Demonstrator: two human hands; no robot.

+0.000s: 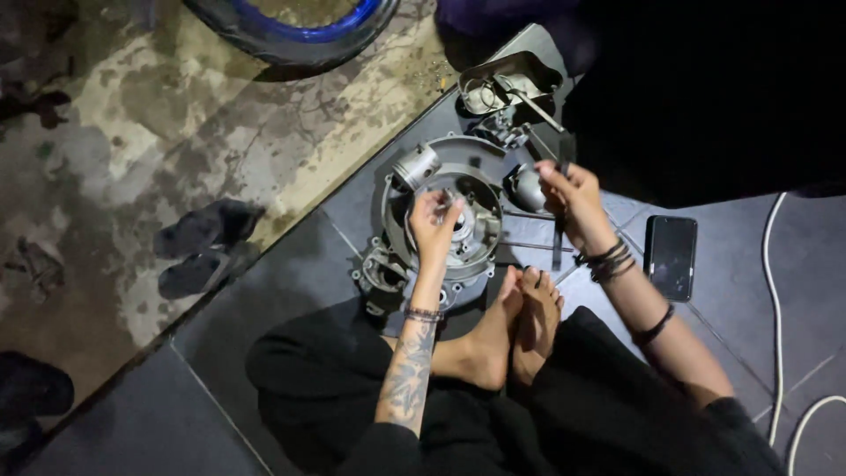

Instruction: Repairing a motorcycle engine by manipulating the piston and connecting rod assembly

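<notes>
**Two hands over an engine casing on a tiled floor**

Nearest the camera, a person sits cross-legged in black trousers, bare feet (515,330) pressed together on the dark grey floor tiles (291,291). Just past the toes lies the round grey metal engine casing (445,216), flat on the tiles. The left hand (434,225) hovers over its centre, fingers pinched on a small shiny metal part (447,204) too small to identify. The right hand (568,196) is closed around a thin dark tool (564,159) at the casing's right edge, beside a rounded grey metal part (527,187). A silver cylindrical piston (416,166) rests on the casing's upper left rim. To the right, a black smartphone (671,256) lies face up, with a white cable (775,300) beyond it. Left of the tiles, dark sandals (203,247) sit on stained concrete. Farther off stands an open grey metal cover (509,81) holding small parts, and farthest, a black tyre with a blue rim (295,26).
</notes>
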